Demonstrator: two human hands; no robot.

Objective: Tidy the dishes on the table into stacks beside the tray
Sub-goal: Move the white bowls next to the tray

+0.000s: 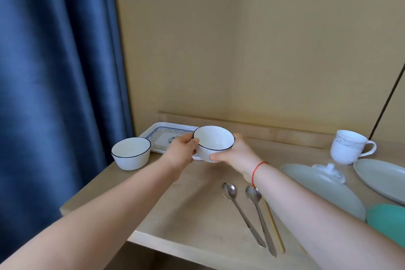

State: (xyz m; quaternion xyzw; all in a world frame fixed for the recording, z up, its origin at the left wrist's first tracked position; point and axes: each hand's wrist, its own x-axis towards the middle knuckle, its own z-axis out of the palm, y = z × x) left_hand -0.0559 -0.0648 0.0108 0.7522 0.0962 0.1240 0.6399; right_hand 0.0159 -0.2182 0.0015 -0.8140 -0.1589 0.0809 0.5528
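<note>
Holding one white bowl (pixel 213 143) clamped between my left hand (pixel 183 151) and right hand (pixel 236 155) above the bench (pixel 197 204), beside the tray (pixel 166 138); second bowl (pixel 131 153) left of my hands stands unstacked, while plates (pixel 324 188), cup (pixel 348 147) and spoons (pixel 241 210) to their right remain unsorted, I judge.

White with dark rim: centre bowl (pixel 213 144) and left bowl (pixel 131 153). Tray (pixel 163 126) white, blue-patterned border. Pale green plate (pixel 328 195), right. Navy curtain (pixel 54 72).
</note>
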